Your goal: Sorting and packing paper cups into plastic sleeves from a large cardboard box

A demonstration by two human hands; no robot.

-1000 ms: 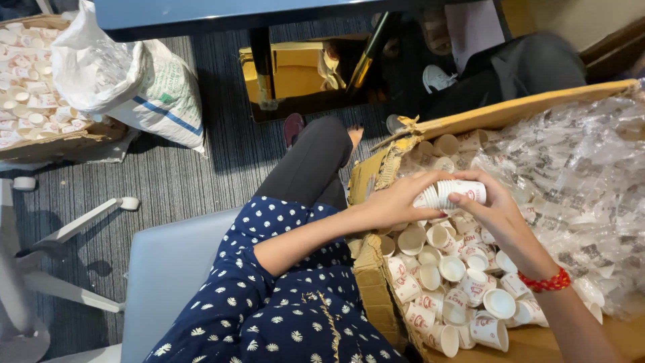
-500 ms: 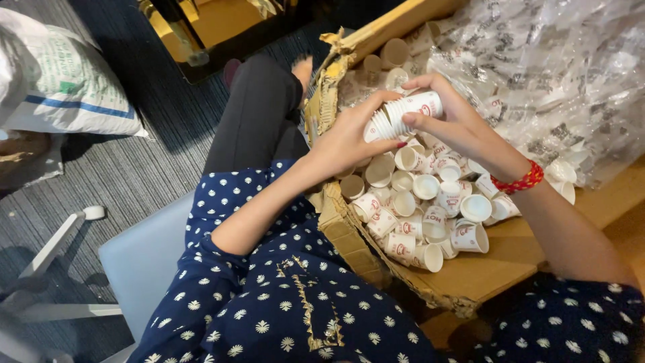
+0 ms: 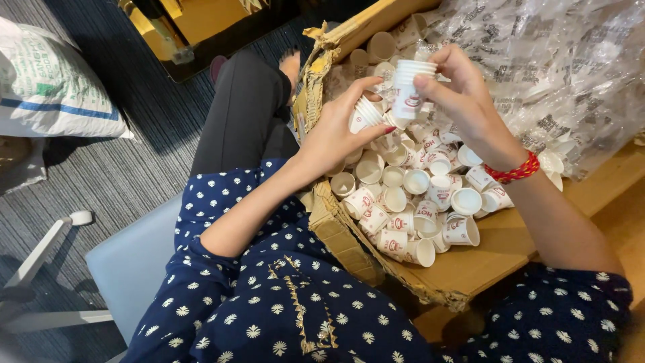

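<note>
Across the right half of the view lay an open cardboard box (image 3: 349, 242) with torn, frayed walls, tilted against the person's lap. At its far right, crumpled clear plastic wrapping (image 3: 557, 74) with dark print covered much of the box's inside. On the left, on the grey striped carpet (image 3: 134, 175), sat a white woven sack (image 3: 47, 87) with a blue stripe, and nearer, a white chair leg with a castor (image 3: 77, 218) showed beside the pale blue seat (image 3: 131, 262).

Inside the box, between the wrapping and the near wall, lay a heap of small white paper cups (image 3: 416, 202) with red print, some upright, some on their sides.

Above that heap, the right hand (image 3: 463, 101), a red thread bracelet (image 3: 514, 171) on its wrist, was closed around a short stack of nested cups (image 3: 408, 87), thumb on the front and fingers behind, holding it upright. Just left of it, the left hand (image 3: 336, 134) pinched a smaller nested stack (image 3: 366, 113), tilted with its rims pointing up to the right. The two stacks were near each other, but whether they touched could not be told.
</note>
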